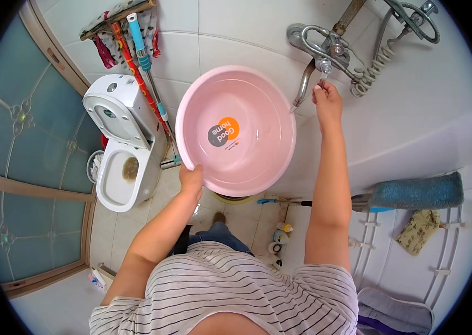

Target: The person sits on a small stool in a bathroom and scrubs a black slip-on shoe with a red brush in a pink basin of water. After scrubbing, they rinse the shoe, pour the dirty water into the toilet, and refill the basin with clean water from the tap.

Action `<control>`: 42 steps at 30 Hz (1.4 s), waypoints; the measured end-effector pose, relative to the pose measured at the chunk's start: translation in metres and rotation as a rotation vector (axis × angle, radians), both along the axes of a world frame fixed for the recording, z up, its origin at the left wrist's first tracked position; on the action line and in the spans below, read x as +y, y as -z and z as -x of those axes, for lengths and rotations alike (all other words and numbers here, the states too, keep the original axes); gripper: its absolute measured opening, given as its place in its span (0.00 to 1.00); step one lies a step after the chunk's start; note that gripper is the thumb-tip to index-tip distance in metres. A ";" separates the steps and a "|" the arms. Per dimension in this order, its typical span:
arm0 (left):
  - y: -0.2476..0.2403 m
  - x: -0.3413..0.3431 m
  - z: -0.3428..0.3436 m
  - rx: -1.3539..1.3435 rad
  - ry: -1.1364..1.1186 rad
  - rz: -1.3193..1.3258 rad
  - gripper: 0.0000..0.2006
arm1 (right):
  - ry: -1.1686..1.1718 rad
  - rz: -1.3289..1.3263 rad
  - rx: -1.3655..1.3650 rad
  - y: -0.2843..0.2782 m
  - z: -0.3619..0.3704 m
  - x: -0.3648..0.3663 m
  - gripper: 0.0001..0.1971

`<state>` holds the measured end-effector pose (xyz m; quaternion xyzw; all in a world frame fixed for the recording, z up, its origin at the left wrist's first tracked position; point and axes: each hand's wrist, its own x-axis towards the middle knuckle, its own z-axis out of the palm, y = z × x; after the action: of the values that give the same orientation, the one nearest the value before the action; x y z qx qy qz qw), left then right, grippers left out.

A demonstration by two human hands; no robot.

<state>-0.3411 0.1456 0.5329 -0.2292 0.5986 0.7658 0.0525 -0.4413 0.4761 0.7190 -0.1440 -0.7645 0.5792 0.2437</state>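
a glossy white tiled wall (238, 50) with thin grey joints stands at the far side of the room. at the left, blue-green frosted glass panels (40, 139) with flower-shaped ornaments sit in a brown, wood-toned frame (35, 182). near them is a white ceramic toilet (112, 187), its lid raised and a brownish patch in its bowl. pale beige square floor tiles (155, 209) run beside it, one spot catching a small glare. at the right, a smooth white surface (409, 117) bends with the lens. slim white rails (445, 257) lie toward the lower right, near a folded grey towel (395, 310). the light is bright and soft.
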 end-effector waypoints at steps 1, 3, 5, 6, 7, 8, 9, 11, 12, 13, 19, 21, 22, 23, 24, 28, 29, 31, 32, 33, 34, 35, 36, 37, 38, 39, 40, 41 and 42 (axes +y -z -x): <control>-0.001 0.006 0.001 0.005 -0.004 0.018 0.23 | -0.005 -0.012 -0.001 -0.001 -0.001 -0.001 0.12; -0.007 0.018 0.000 0.022 -0.006 0.069 0.23 | -0.010 -0.037 -0.005 0.000 -0.001 0.000 0.11; -0.010 0.027 0.000 0.034 -0.007 0.098 0.23 | -0.001 -0.048 0.034 0.004 0.001 0.006 0.10; -0.009 0.029 0.000 0.036 -0.013 0.103 0.23 | -0.001 -0.051 0.051 0.005 0.001 0.004 0.09; -0.008 0.030 0.000 0.038 -0.019 0.107 0.23 | -0.001 -0.040 0.050 0.005 0.001 0.002 0.09; -0.007 0.030 0.000 0.032 -0.020 0.122 0.23 | -0.001 -0.029 0.050 0.004 0.000 0.001 0.09; -0.007 0.030 0.000 0.025 -0.020 0.135 0.23 | -0.001 -0.019 0.048 0.002 -0.001 0.000 0.09; -0.008 0.030 -0.001 0.018 -0.016 0.151 0.23 | 0.000 -0.022 0.048 0.004 0.000 -0.001 0.09; -0.010 0.031 0.000 0.021 -0.010 0.152 0.23 | 0.001 -0.025 0.051 0.004 0.000 0.000 0.09; -0.011 0.031 0.000 0.024 -0.003 0.153 0.23 | 0.001 -0.020 0.053 0.005 0.001 0.001 0.09; -0.001 0.028 -0.003 0.010 0.009 0.196 0.22 | -0.001 -0.020 0.068 0.007 0.003 0.001 0.08; 0.008 0.026 -0.004 -0.013 0.032 0.178 0.21 | -0.007 -0.022 0.078 0.006 0.002 0.000 0.08; 0.013 0.025 -0.004 -0.025 0.042 0.170 0.20 | -0.018 -0.036 0.061 0.006 0.002 0.000 0.08; 0.017 0.024 -0.006 -0.039 0.054 0.176 0.20 | -0.030 -0.051 0.044 0.004 0.002 0.000 0.09; 0.018 0.024 -0.008 -0.054 0.069 0.179 0.20 | -0.038 -0.068 0.026 0.004 0.001 0.001 0.09; 0.017 0.026 -0.012 -0.121 0.120 0.247 0.19 | -0.029 -0.052 0.052 0.005 0.000 0.000 0.09; 0.017 0.026 -0.013 -0.124 0.126 0.250 0.19 | -0.024 -0.030 0.068 0.005 0.000 -0.002 0.08; 0.018 0.026 -0.015 -0.129 0.139 0.256 0.19 | -0.020 -0.013 0.083 0.005 -0.001 -0.002 0.07; 0.018 0.026 -0.016 -0.133 0.151 0.256 0.19 | -0.021 -0.015 0.081 0.005 -0.001 -0.002 0.07; 0.020 0.026 -0.016 -0.136 0.161 0.256 0.19 | -0.024 -0.017 0.080 0.005 0.000 -0.002 0.08; 0.022 0.026 -0.016 -0.139 0.171 0.256 0.19 | -0.021 -0.014 0.081 0.005 0.000 -0.002 0.08; 0.026 0.025 -0.015 -0.138 0.180 0.262 0.19 | -0.018 -0.012 0.081 0.005 0.000 -0.003 0.08; 0.030 0.025 -0.015 -0.137 0.189 0.266 0.19 | -0.014 -0.010 0.082 0.005 0.000 -0.003 0.08; 0.035 0.025 -0.015 -0.136 0.198 0.271 0.19 | -0.017 -0.007 0.085 0.005 0.000 -0.003 0.08; 0.040 0.025 -0.015 -0.144 0.204 0.269 0.19 | -0.020 -0.004 0.088 0.005 0.001 -0.003 0.09; 0.041 0.026 -0.014 -0.152 0.212 0.268 0.19 | -0.021 -0.002 0.092 0.006 0.001 -0.002 0.09; 0.043 0.026 -0.014 -0.159 0.220 0.266 0.19 | -0.020 -0.001 0.087 0.006 0.001 -0.002 0.09; 0.045 0.027 -0.014 -0.158 0.229 0.259 0.19 | -0.019 0.000 0.083 0.005 0.001 -0.003 0.09; 0.044 0.028 -0.014 -0.158 0.237 0.252 0.19 | -0.018 0.000 0.078 0.005 0.001 -0.003 0.09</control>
<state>-0.3275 0.1733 0.4893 -0.2212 0.7065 0.6529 0.1602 -0.4420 0.4735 0.7139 -0.1142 -0.7556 0.5866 0.2681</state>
